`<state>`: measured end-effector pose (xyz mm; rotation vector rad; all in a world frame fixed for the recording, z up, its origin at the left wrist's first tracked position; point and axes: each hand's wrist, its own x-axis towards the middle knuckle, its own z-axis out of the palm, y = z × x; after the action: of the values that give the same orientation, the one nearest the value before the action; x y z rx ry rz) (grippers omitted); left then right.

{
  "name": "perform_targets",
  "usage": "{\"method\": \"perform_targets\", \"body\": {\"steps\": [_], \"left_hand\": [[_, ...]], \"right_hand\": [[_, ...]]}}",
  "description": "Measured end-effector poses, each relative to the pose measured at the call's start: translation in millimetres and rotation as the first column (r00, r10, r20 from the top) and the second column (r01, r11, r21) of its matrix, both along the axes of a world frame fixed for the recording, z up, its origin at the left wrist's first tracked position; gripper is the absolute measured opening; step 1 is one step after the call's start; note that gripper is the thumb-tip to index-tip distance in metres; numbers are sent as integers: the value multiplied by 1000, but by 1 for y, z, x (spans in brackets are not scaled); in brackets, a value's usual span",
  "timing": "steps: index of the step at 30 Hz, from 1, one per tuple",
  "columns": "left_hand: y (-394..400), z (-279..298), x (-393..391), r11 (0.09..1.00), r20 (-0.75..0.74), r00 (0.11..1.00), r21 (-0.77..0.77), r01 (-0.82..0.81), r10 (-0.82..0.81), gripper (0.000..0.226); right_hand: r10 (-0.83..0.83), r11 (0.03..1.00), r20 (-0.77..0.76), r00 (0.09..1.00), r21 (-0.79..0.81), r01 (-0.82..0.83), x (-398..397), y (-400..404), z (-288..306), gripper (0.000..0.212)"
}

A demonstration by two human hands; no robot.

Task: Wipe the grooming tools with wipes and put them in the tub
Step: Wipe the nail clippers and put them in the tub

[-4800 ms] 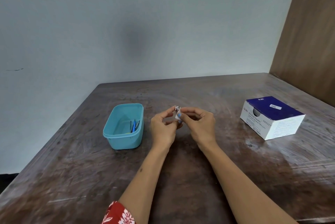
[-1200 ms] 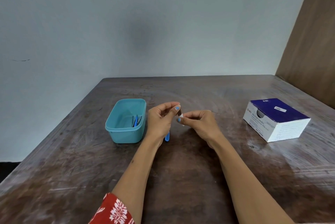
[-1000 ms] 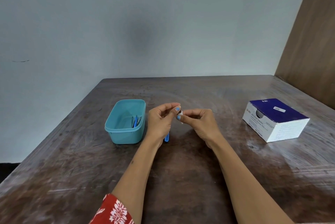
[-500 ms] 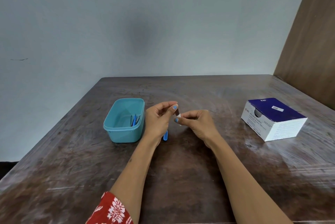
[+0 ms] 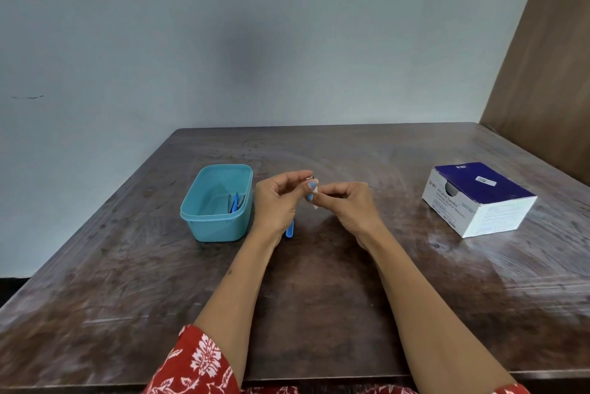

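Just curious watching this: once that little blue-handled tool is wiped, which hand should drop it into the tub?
Probably the left hand: it holds the tool and is right beside the tub; the right hand holds the wipe.

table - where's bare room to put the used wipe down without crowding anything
The widest bare patch lies between the right hand and the swab box. The table near edge is bare apart from the forearms. It is tight between the tub and the left hand.
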<state>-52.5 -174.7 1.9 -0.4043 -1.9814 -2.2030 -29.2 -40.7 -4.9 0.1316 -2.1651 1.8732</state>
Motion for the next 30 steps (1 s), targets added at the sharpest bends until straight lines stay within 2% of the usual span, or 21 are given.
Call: {"method": "perform_targets", "body": {"steps": [4, 10, 14, 19, 24, 30], "left_hand": [[-1, 0, -1, 999, -20, 999, 23, -40, 40, 19], [2, -2, 1, 1000, -26, 999, -8, -26, 26, 20], [1, -1, 1, 997, -18, 998, 30, -65, 66, 19], [3, -1, 2, 999, -30, 999, -2, -42, 42, 20], [1, -1, 1, 997, -16, 997, 19, -70, 71, 20], [2, -1, 3, 999, -34, 999, 4, -40, 40, 20]], "right_hand": [[17, 999, 70, 997, 45, -20, 0, 1, -2, 14], [-2, 1000, 44, 999, 11, 1, 2, 1, 0, 4], [20, 999, 101, 995, 39, -24, 3, 0, -1, 12], [-2, 1000, 29, 1000, -10, 2, 4, -2, 2, 6], [38, 999, 111, 993, 26, -41, 5, -2, 1, 9], [3, 999, 46, 999, -39, -1, 5, -3, 2, 5]]}}
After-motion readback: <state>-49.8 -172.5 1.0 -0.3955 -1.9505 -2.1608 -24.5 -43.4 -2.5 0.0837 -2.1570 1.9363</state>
